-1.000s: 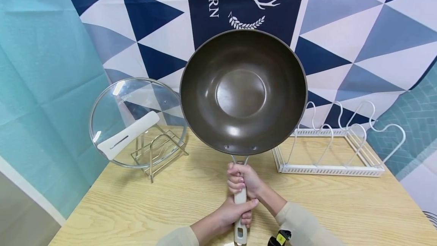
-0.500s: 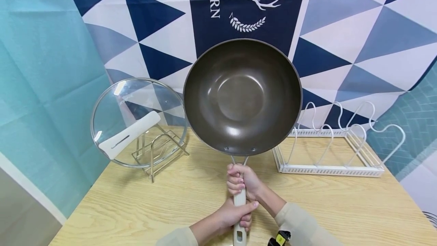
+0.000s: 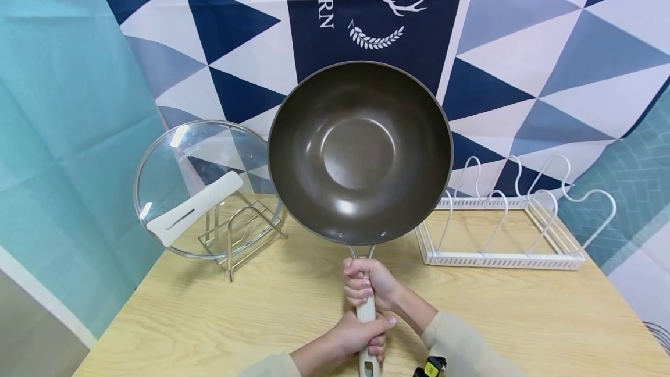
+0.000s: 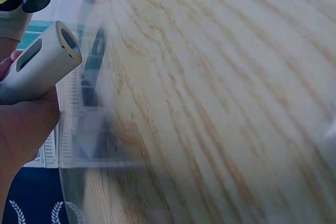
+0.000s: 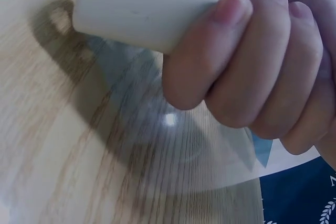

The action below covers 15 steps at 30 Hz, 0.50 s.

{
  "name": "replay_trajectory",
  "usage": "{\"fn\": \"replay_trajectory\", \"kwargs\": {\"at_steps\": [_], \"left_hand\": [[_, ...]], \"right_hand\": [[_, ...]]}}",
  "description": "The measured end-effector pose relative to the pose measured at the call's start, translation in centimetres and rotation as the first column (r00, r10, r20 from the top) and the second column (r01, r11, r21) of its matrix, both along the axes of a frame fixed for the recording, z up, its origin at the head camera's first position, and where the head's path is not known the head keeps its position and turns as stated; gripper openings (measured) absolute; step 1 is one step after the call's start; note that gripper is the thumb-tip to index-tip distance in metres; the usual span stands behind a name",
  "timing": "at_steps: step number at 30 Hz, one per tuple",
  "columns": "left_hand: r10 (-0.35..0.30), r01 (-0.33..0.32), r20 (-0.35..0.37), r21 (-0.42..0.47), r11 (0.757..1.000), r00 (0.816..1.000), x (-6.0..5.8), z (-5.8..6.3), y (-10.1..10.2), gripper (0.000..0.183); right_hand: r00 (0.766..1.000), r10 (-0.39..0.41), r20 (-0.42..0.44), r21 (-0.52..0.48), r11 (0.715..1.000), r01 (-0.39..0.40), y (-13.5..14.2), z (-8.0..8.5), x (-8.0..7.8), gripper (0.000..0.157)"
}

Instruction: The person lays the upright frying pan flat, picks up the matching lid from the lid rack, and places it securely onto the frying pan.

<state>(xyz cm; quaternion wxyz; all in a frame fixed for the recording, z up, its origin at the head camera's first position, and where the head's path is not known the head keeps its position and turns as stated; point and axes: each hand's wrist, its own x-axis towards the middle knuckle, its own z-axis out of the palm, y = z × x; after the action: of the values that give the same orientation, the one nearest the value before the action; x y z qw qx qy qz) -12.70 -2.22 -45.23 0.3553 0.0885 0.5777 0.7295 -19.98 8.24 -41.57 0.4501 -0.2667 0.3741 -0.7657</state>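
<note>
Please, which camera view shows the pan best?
The head view, because the pan shows its whole inside. The left wrist view shows only its handle end; the right wrist view, only part of that handle.

The wok (image 3: 361,156) is dark brown inside, its handle (image 3: 366,310) cream. The lid handle (image 3: 196,208) is white, the lid stand (image 3: 230,252) pale gold. The rack (image 3: 505,260) is white. The counter (image 3: 235,319) shows yellowish wood grain; the backdrop (image 3: 222,13), navy, grey-blue and white triangles. The cropped wrist device (image 3: 432,367) seems black and yellow.
</note>
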Motion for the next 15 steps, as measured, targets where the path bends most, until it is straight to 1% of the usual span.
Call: {"fn": "replay_trajectory", "kwargs": {"at_steps": [2, 6, 11, 15], "left_hand": [[0.0, 0.0, -0.002, -0.003, 1.0, 1.0, 0.1, 0.0, 0.0, 0.038], [0.004, -0.004, 0.002, 0.002, 1.0, 1.0, 0.5, 0.1, 0.1, 0.037], [0.007, -0.007, 0.035, -0.011, 1.0, 0.999, 1.0, 0.0, 0.2, 0.038], [-0.005, 0.007, 0.063, -0.02, 1.0, 0.998, 1.2, -0.3, 0.2, 0.039]], "right_hand": [[1.0, 0.014, -0.019, 0.006, 1.0, -0.014, 0.0, 0.0, 0.0, 0.03], [0.999, 0.037, -0.025, 0.027, 0.999, -0.037, 0.1, 0.1, 0.0, 0.031], [0.997, 0.072, -0.022, 0.045, 0.996, -0.07, 0.4, -0.1, 0.2, 0.032], [0.996, 0.088, 0.002, 0.042, 0.995, -0.088, 0.4, -0.5, 0.3, 0.032]]}}
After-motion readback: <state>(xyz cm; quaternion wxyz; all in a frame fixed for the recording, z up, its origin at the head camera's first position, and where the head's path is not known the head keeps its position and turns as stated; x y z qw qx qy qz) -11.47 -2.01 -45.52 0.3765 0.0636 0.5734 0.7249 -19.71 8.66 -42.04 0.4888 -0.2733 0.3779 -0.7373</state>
